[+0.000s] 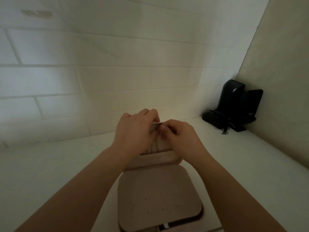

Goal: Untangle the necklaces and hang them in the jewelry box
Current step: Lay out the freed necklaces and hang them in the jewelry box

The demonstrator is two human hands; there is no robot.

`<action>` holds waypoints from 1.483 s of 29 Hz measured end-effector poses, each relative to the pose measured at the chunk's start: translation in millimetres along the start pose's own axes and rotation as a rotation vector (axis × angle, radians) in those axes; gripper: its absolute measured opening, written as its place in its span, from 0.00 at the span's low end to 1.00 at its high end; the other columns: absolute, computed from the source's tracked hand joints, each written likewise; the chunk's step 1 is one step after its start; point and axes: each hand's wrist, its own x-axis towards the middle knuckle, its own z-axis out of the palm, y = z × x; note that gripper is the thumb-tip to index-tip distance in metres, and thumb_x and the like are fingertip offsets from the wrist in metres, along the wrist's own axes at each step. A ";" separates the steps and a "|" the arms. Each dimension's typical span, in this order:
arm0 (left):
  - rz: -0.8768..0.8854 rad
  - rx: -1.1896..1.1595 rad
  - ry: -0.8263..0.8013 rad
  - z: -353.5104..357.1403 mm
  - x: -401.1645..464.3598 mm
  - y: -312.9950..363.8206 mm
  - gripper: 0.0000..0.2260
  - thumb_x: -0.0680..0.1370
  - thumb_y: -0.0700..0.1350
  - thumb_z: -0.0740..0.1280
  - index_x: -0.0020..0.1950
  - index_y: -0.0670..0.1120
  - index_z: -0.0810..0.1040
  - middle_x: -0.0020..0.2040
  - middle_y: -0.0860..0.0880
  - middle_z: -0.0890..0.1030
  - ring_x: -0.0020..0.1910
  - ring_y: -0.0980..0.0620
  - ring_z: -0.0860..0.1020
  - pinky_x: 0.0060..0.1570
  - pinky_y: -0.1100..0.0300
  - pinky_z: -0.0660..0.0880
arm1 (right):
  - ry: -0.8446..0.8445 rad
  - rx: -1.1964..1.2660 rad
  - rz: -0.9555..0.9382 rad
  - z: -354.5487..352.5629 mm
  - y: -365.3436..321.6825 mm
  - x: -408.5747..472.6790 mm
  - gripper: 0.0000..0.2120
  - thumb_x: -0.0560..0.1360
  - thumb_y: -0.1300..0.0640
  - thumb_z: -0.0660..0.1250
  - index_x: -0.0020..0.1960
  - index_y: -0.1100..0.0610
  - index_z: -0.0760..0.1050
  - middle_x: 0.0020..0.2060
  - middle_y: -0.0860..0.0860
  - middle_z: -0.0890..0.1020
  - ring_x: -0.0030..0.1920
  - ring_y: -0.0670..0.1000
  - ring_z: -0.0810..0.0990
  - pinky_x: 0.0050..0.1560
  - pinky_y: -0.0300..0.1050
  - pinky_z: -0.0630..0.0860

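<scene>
Dim light, thin chains: the risk I see is a strand slipping off its hook, or knotting again if I tug blind. My left hand [136, 131] curls over the top edge of the box [158, 198] lid, gripping it. My right hand [177, 133] pinches something small there; I cannot tell what. Necklaces [154, 147] hang inside the lid, below my fingers.

both bare forearms reached forward and converged, the left hand [135, 129] arched with fingers curled downward, the right hand [179, 136] beside it, fingertips pinched together.
</scene>
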 end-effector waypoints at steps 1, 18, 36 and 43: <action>-0.008 0.002 0.015 1.1 0.0 1.0 0.06 0.74 0.50 0.64 0.48 0.50 0.73 0.46 0.52 0.79 0.41 0.47 0.78 0.44 0.56 0.64 | 0.033 -0.014 0.014 0.4 -0.3 -0.5 0.08 0.77 0.55 0.61 0.45 0.53 0.79 0.33 0.41 0.77 0.36 0.39 0.75 0.37 0.27 0.68; -0.074 -0.012 -0.040 -1.5 -1.2 0.4 0.12 0.70 0.52 0.68 0.51 0.52 0.72 0.50 0.54 0.79 0.48 0.51 0.78 0.46 0.57 0.61 | 0.042 -0.304 0.194 -3.8 0.4 -11.8 0.14 0.73 0.54 0.64 0.33 0.62 0.75 0.28 0.54 0.76 0.30 0.50 0.74 0.33 0.45 0.71; 0.005 0.124 -0.111 -1.8 -4.1 0.1 0.21 0.67 0.56 0.71 0.55 0.50 0.69 0.52 0.52 0.76 0.49 0.49 0.77 0.45 0.58 0.56 | 0.059 0.475 0.284 0.4 -4.9 -10.7 0.09 0.69 0.68 0.70 0.43 0.55 0.79 0.35 0.51 0.83 0.33 0.42 0.81 0.35 0.33 0.78; 0.006 0.135 -0.156 -0.2 -3.6 -1.4 0.24 0.65 0.57 0.72 0.55 0.51 0.67 0.52 0.53 0.76 0.49 0.51 0.76 0.46 0.58 0.55 | 0.031 -0.011 0.046 6.7 8.9 -24.6 0.13 0.71 0.65 0.67 0.50 0.51 0.77 0.37 0.40 0.77 0.38 0.39 0.76 0.43 0.27 0.73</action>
